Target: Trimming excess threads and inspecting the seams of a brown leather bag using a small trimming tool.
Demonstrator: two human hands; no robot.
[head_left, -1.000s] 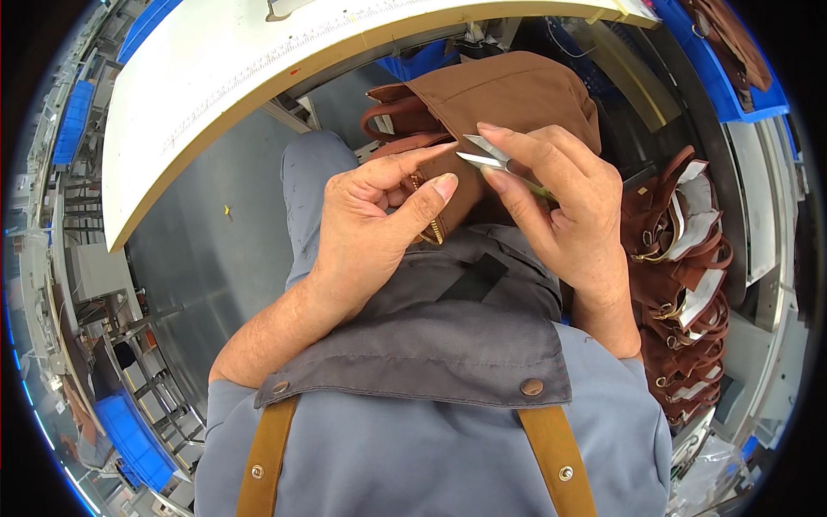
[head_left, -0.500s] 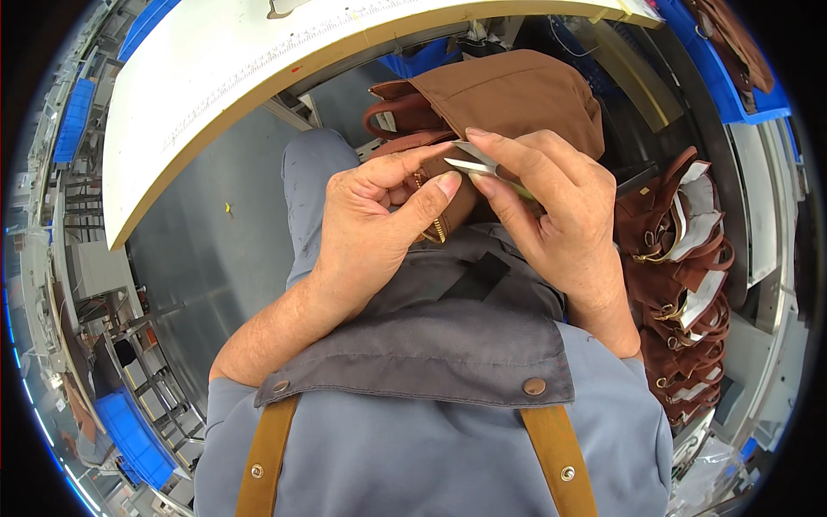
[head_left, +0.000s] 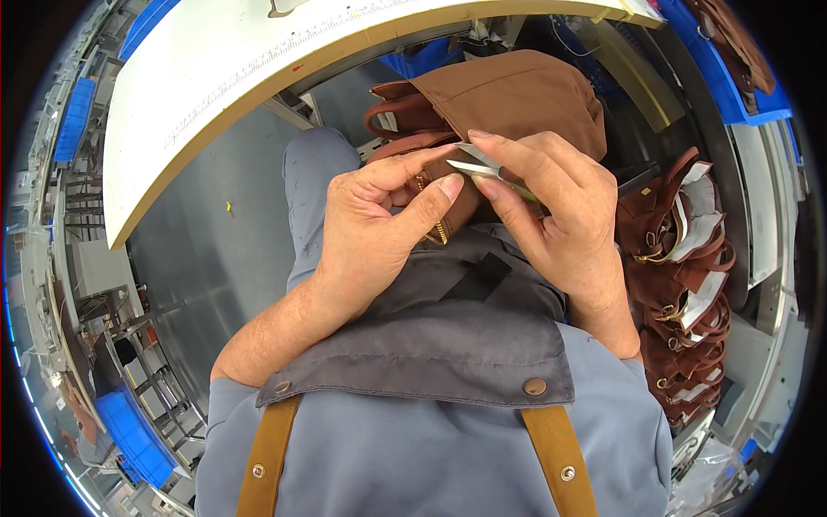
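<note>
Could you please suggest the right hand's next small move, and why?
Perhaps close the thread snips slowly, keeping clear of skin: the right hand holds them with their blades parted, and the tips are very near the left hand.

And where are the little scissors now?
In the head view, the scissors are just right of the upper middle, in the right hand, pointing toward the left hand, near the brown bag.

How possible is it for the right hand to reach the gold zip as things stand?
Probably not freely: the right hand holds scissors, and the left hand partly covers the zip.
</note>
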